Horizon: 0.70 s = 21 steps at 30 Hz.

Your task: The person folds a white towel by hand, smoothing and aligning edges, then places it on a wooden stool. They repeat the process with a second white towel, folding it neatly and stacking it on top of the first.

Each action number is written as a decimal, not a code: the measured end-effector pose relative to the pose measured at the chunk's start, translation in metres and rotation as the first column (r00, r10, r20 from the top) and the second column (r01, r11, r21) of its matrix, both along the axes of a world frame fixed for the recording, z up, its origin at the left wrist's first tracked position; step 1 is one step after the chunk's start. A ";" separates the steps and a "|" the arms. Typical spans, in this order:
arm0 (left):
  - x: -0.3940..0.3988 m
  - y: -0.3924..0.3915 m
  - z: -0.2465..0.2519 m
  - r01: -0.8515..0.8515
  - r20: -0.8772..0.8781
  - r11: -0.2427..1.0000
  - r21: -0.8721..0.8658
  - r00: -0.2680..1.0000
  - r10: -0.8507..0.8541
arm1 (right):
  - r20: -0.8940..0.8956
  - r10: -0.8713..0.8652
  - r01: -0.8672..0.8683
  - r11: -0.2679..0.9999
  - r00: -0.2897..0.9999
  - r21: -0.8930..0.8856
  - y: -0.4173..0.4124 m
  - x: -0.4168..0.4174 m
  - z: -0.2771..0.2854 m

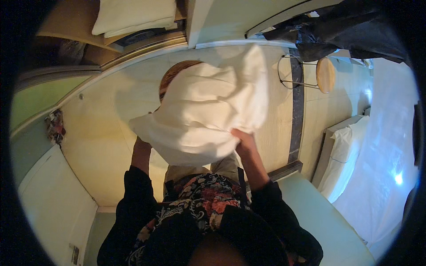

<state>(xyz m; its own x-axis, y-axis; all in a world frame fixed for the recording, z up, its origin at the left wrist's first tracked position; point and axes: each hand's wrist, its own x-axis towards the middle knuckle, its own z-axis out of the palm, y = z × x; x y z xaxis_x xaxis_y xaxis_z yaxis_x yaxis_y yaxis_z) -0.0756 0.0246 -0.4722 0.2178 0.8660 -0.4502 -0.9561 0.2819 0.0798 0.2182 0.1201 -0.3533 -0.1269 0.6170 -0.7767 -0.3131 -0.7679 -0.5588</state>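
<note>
A large white cloth point(203, 103) is spread in the air before me, creased and hanging in loose folds. My right hand point(245, 142) grips its near right edge, thumb on top. At the left side, my left hand point(143, 142) holds the cloth from beneath, and the fabric hides most of its fingers. The far right part of the cloth is lifted and blurred. Behind it, a round brown striped object point(173, 74) shows only its left rim; the cloth covers the rest.
Folded white cloths point(134, 16) lie on a wooden shelf point(63, 25) at upper left. A round wooden-topped stool point(325, 75) with metal legs appears at right, past a dark floor strip point(296, 109). White-wrapped bundle point(346, 149) and translucent plastic sheet point(379, 173) are farther right. Dark sheeting point(349, 31) hangs upper right.
</note>
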 end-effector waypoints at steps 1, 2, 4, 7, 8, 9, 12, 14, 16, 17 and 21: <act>-0.008 -0.006 -0.003 -0.003 -0.123 1.000 -0.008 0.992 0.002 | 0.019 0.085 -0.085 0.996 0.996 -0.016 -0.002 -0.013 -0.030; -0.012 -0.012 -0.011 -0.006 -0.243 1.000 -0.017 0.970 0.002 | 0.010 0.114 -0.114 0.993 0.993 -0.002 -0.001 -0.028 -0.051; -0.016 -0.020 -0.032 -0.012 -0.471 0.999 -0.043 0.882 -0.010 | 0.161 0.192 -0.196 0.980 0.968 0.015 -0.010 -0.048 -0.103; -0.016 -0.024 -0.063 -0.007 -0.695 0.992 -0.128 0.714 -0.085 | 0.650 0.433 -0.482 0.868 0.625 -0.116 -0.027 -0.040 -0.181; -0.022 -0.034 -0.075 -0.001 -0.715 0.980 -0.201 0.683 -0.145 | 0.674 0.446 -0.529 0.843 0.589 -0.096 -0.029 -0.043 -0.174; -0.028 -0.040 -0.090 -0.034 -0.682 0.973 -0.229 0.719 -0.135 | 0.700 0.449 -0.571 0.818 0.554 -0.072 -0.028 -0.045 -0.167; -0.039 -0.059 -0.114 -0.210 -0.510 0.941 -0.265 0.859 0.048 | 0.688 0.328 -0.541 0.834 0.647 0.111 -0.035 -0.036 -0.155; -0.039 -0.053 -0.099 -0.324 -0.471 0.906 -0.271 0.866 0.168 | 0.759 0.275 -0.613 0.764 0.590 0.200 -0.028 -0.034 -0.137; -0.043 -0.044 -0.067 -0.354 -0.665 0.901 -0.251 0.739 0.105 | 0.863 0.142 -0.739 0.595 0.485 0.317 -0.023 -0.032 -0.125; -0.045 -0.041 -0.052 -0.372 -0.748 0.893 -0.251 0.661 0.065 | 0.860 0.170 -0.748 0.591 0.482 0.303 -0.021 -0.033 -0.117; -0.052 -0.031 0.006 -0.430 -0.894 0.896 -0.111 0.436 0.099 | 0.833 0.281 -0.811 0.506 0.478 0.295 -0.006 -0.043 -0.083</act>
<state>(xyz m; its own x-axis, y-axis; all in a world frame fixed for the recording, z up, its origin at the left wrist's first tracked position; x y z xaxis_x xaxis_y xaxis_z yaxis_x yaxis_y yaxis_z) -0.1280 -0.0066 -0.4659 -0.6331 0.6026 -0.4858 -0.4753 0.1928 0.8585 0.1753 0.1140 -0.4365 -0.2979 0.9101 -0.2882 0.6622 -0.0204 -0.7491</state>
